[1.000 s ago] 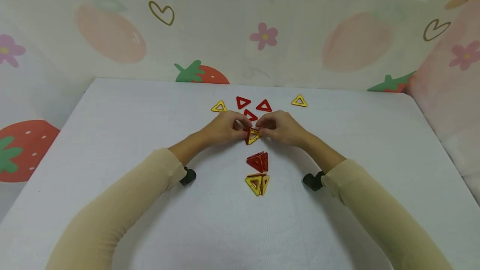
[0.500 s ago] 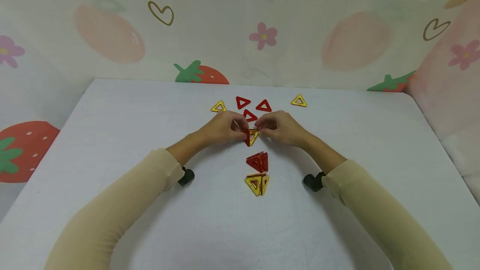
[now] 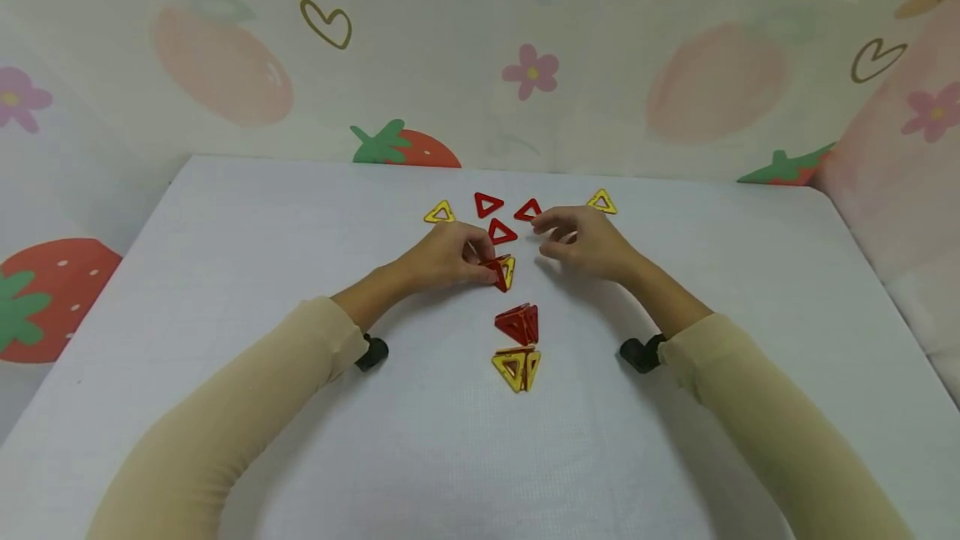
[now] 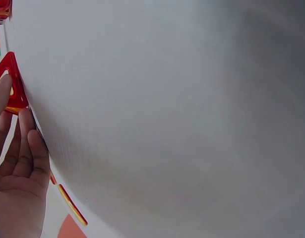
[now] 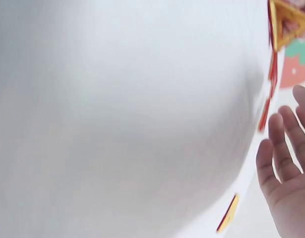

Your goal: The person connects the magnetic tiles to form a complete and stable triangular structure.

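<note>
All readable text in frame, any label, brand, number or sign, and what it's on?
"happy": brown lettering on the backdrop, top left of the head view.
Partial stroke on the brown patch at the right edge: cut off, unreadable.
Triangle pieces: no legible marking.

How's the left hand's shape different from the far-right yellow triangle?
The shape shows red and yellow faces; the yellow triangle shows one yellow face. The shape stands up; the triangle lies flat. The left hand grips the shape; the triangle isn't held. Both have triangular holes.
</note>
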A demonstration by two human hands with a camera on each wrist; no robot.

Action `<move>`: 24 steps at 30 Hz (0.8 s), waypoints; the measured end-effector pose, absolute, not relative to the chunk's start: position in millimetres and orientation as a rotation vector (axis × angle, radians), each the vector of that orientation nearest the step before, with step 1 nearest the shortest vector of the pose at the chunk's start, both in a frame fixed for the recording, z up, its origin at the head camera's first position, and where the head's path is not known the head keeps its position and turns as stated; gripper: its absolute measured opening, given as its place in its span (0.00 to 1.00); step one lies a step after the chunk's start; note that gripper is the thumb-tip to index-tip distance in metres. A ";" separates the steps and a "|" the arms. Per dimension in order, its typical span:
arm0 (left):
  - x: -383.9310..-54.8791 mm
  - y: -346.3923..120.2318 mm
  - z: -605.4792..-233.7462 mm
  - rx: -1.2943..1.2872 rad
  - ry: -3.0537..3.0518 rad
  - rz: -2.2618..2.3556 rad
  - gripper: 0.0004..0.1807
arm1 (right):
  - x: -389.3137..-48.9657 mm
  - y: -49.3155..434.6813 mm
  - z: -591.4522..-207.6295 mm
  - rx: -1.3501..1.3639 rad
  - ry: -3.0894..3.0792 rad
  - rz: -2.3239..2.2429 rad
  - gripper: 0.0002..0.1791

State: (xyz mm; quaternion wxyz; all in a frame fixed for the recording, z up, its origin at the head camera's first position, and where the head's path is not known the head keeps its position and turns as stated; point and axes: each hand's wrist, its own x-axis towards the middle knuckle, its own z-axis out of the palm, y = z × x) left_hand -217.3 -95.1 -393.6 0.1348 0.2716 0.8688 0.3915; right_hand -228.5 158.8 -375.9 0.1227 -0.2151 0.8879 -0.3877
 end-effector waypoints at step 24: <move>-216.0 -94.6 -395.3 0.768 2.514 1.150 0.10 | -260.4 217.0 -376.8 -0.223 2.782 -1.166 0.28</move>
